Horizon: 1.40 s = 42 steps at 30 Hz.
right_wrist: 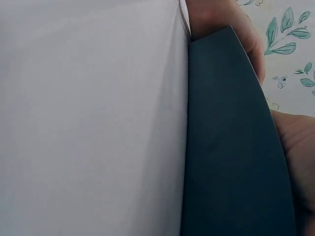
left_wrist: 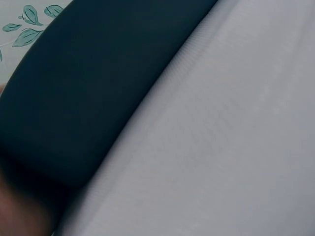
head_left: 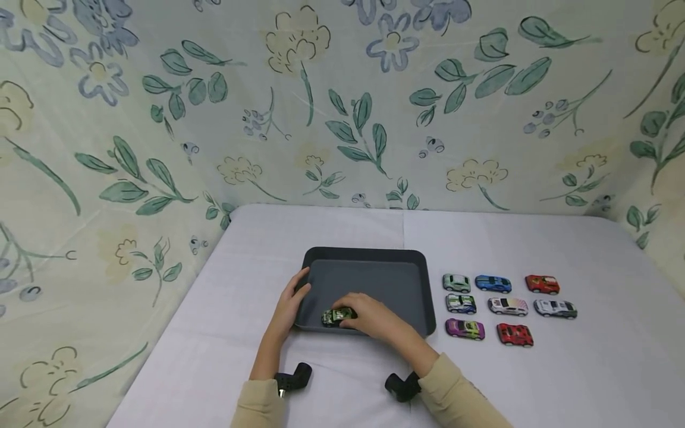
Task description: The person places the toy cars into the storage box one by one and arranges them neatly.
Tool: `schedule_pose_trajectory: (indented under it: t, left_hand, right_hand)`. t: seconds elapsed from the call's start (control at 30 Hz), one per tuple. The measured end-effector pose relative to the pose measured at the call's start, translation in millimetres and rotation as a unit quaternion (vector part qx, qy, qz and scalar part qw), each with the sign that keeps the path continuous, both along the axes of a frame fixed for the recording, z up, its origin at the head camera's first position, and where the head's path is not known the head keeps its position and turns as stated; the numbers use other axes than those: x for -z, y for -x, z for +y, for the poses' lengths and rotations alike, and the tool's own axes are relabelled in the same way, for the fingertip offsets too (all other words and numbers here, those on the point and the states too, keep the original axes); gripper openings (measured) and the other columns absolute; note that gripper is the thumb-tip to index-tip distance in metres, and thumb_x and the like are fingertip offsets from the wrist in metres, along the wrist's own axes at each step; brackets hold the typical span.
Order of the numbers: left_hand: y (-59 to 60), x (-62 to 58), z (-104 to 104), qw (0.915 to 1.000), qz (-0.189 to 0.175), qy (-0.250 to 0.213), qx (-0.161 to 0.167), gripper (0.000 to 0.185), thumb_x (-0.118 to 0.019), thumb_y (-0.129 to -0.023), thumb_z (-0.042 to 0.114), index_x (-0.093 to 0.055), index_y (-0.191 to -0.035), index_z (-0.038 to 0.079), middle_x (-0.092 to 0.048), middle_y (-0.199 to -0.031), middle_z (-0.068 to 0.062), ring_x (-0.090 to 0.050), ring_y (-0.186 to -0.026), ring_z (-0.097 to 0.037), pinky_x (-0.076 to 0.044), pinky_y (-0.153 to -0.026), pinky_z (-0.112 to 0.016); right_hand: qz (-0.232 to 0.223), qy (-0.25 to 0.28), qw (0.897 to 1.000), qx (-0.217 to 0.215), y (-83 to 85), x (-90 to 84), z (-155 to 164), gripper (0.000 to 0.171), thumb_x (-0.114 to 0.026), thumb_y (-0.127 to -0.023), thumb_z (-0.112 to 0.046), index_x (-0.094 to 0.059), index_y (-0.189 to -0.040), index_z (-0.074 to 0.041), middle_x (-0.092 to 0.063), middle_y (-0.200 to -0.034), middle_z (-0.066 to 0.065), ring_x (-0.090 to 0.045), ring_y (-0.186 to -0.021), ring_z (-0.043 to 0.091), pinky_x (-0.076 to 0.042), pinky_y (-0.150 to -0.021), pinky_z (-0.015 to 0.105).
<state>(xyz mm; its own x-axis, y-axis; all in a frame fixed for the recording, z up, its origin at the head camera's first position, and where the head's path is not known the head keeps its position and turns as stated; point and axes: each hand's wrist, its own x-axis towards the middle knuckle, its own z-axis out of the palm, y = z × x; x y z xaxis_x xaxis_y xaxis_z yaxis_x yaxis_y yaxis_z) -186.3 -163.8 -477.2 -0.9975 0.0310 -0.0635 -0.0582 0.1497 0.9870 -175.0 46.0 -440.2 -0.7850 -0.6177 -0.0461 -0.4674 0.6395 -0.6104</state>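
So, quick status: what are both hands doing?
Right hand holds green toy car in tray. Left hand grips tray's edge. Eight cars wait alongside.

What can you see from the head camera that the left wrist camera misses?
Only the head view shows both hands: the right hand grips a green toy car in the dark tray, the left hand grips the tray's left edge, and eight toy cars sit in rows to the tray's right. The left wrist view adds nothing of its own, only a close-up of the tray's rim. Both show the tray, the white tablecloth and the floral backdrop.
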Motion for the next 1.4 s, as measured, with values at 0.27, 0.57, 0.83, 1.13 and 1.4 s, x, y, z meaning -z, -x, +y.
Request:
schedule_pose_trajectory:
  t: [0.27,0.57,0.83,1.13,1.4]
  left_hand:
    - [0.2,-0.2,-0.2,1.0,-0.001,-0.002,-0.005,0.044,-0.046,-0.094,0.027,-0.039,-0.138,0.025,-0.023,-0.151,-0.002,-0.013,-0.141,-0.024,-0.011,-0.114,-0.049]
    - [0.6,0.1,-0.9,1.0,0.0,0.005,-0.006,0.045,-0.046,-0.095,0.027,-0.038,-0.138,0.023,-0.022,-0.151,-0.004,-0.013,-0.142,-0.025,-0.01,-0.114,-0.05]
    - [1.6,-1.5,-1.4,0.9999,-0.008,0.005,-0.004,0.045,-0.046,-0.095,0.027,-0.037,-0.139,0.022,-0.021,-0.152,-0.004,-0.011,-0.142,-0.026,-0.009,-0.114,-0.05]
    - [-7.1,-21.0,3.8,0.9999,-0.015,0.0,0.005,0.047,-0.045,-0.095,0.021,-0.034,-0.141,0.014,-0.019,-0.152,-0.011,-0.01,-0.141,-0.03,-0.009,-0.113,-0.052]
    - [0.6,-3.2,1.1,0.9999,-0.008,0.01,-0.001,0.045,-0.045,-0.095,0.027,-0.037,-0.139,0.022,-0.021,-0.152,-0.005,-0.012,-0.142,-0.027,-0.009,-0.113,-0.051]
  right_hand:
    - [0.025,-0.012,1.0,0.007,-3.1,-3.5,12.5,0.037,-0.056,-0.089,-0.036,-0.056,-0.123,-0.02,-0.055,-0.126,0.0,-0.049,-0.12,0.022,-0.042,-0.096,0.045]
    - [0.156,-0.03,0.987,0.009,-7.3,-3.7,24.5,0.048,-0.052,-0.089,-0.042,-0.051,-0.13,-0.017,-0.052,-0.132,0.003,-0.049,-0.122,0.022,-0.038,-0.101,0.045]
    - [0.274,-0.014,0.961,0.012,-11.4,-5.2,34.6,0.047,-0.057,-0.087,-0.036,-0.051,-0.129,-0.016,-0.054,-0.13,0.0,-0.05,-0.119,0.018,-0.036,-0.102,0.045]
    - [0.322,-0.017,0.946,0.021,-17.2,-12.7,55.8,0.048,-0.059,-0.086,-0.035,-0.051,-0.13,-0.016,-0.053,-0.131,0.001,-0.051,-0.118,0.019,-0.033,-0.105,0.044]
    - [0.35,-0.029,0.935,0.044,-22.6,-16.0,84.4,0.053,-0.067,-0.08,-0.032,-0.053,-0.127,-0.014,-0.055,-0.128,0.001,-0.052,-0.116,0.019,-0.031,-0.104,0.044]
